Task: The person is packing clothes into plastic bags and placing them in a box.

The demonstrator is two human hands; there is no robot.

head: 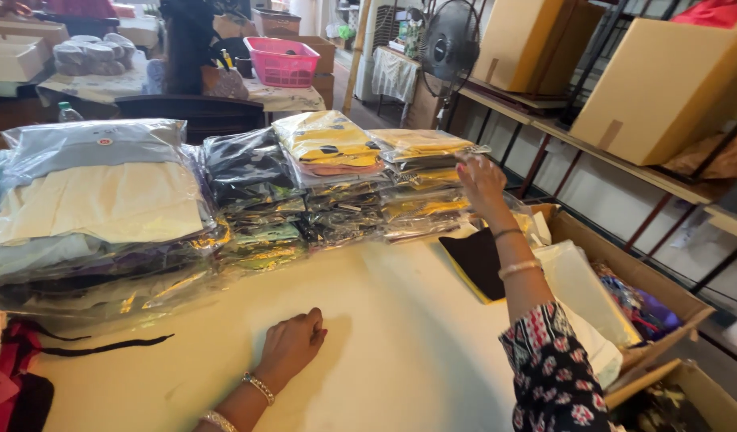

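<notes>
My left hand (292,344) rests on the cream table top (400,320), fingers curled shut, holding nothing. My right hand (480,182) reaches out to the rightmost stack of plastic-wrapped folded garments (423,180), with its fingers touching the top packets. Beside that stack stands one topped by a yellow packet (327,142), then a dark stack (248,172), and a large pile with a cream garment (96,200) at the left. A black and yellow folded piece (474,264) lies flat below my right forearm.
An open cardboard box (624,272) with bagged clothes stands at the table's right edge. Metal shelving with big cartons (664,88) runs along the right. A fan (448,44), a pink basket (282,60) and a seated person (188,44) are behind the stacks.
</notes>
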